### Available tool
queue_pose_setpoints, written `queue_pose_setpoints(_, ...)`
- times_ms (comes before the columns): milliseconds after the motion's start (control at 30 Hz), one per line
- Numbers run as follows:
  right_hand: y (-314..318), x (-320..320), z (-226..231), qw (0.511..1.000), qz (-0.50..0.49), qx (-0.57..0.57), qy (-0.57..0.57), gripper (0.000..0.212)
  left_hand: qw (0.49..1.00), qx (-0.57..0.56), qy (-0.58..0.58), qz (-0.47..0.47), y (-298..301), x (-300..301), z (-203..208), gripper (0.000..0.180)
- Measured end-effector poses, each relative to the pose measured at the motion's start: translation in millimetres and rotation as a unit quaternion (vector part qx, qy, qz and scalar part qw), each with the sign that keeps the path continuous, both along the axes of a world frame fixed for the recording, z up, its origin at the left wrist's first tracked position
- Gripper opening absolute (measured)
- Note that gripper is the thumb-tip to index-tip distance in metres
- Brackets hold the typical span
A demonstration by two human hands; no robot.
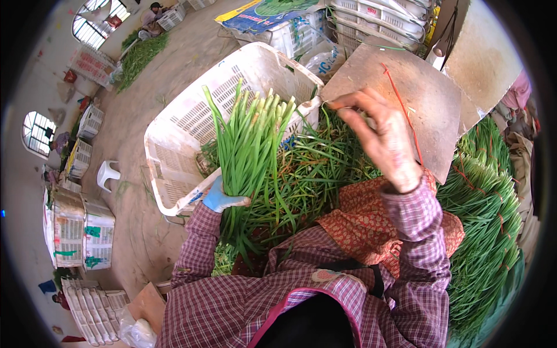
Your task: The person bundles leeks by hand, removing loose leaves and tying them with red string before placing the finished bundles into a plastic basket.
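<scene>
My left hand (223,197), in a light blue glove, is closed around a bunch of green leafy stalks (249,145) that look like garlic greens. Their pale root ends point up and away from me, over the near side of a white slatted plastic crate (154,142). Loose leaves (313,156) lie heaped across my lap beside the bunch. My bare right hand (380,136) is raised in front of a brown board (429,87). Its thumb and forefinger come together at the tips; whatever is between them is too small to make out. A thin red tie (400,101) runs along the board behind this hand.
Tied bundles of greens (478,214) are stacked close on my right. Beyond the board stand piled white crates (377,23) and a covered crate (275,32). A white stool (108,175) and more crates (84,229) are on the left. A person (154,17) works far off.
</scene>
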State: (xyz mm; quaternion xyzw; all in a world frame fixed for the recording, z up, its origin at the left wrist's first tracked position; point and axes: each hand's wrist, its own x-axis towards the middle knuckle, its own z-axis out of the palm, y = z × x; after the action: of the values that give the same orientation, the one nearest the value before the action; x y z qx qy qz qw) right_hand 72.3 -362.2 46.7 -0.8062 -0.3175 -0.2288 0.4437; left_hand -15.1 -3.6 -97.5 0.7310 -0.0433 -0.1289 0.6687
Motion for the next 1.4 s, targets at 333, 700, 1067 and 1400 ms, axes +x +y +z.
queue_pose_setpoints(333, 65, -9, -20, 0.989, -0.107, -0.078, -0.066, 0.024, 0.998, -0.030, 0.044, -0.022, -29, 3, 22, 0.070)
queue_pose_setpoints(700, 65, 10, -30, 0.965, -0.148, -0.159, -0.145, 0.020, 0.997, 0.011, 0.053, -0.051, -27, 7, 13, 0.071)
queue_pose_setpoints(1067, 40, 13, -26, 0.973, -0.169, -0.092, -0.130, 0.023, 0.997, -0.068, -0.013, -0.019, -16, 5, -8, 0.068)
queue_pose_setpoints(1400, 70, -5, -35, 0.979, -0.151, -0.125, -0.057, 0.025, 0.999, -0.022, -0.002, -0.031, -28, 3, -2, 0.070)
